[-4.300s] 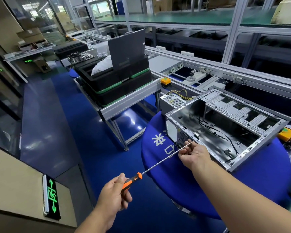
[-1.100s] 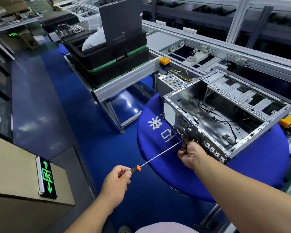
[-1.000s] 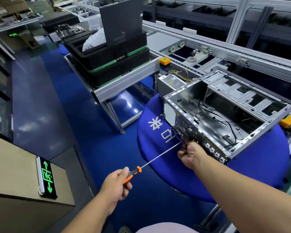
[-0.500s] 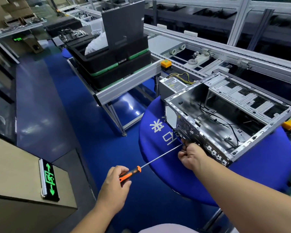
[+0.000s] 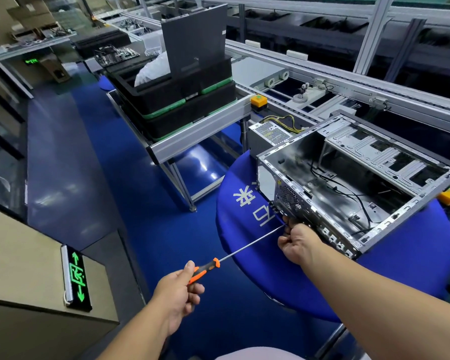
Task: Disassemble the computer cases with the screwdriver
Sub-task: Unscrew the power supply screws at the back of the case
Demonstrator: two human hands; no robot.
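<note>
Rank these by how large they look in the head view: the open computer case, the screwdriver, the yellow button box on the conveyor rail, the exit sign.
1. computer case, by far the largest.
2. screwdriver, long but very thin.
3. exit sign, shorter yet wider; it sits nearer the camera, so its rank against the screwdriver is unsure.
4. yellow button box, smallest and farthest.

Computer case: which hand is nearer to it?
Right. The right hand is at the computer case's rear panel, steadying the screwdriver tip; the left hand grips the handle, well away.
</note>
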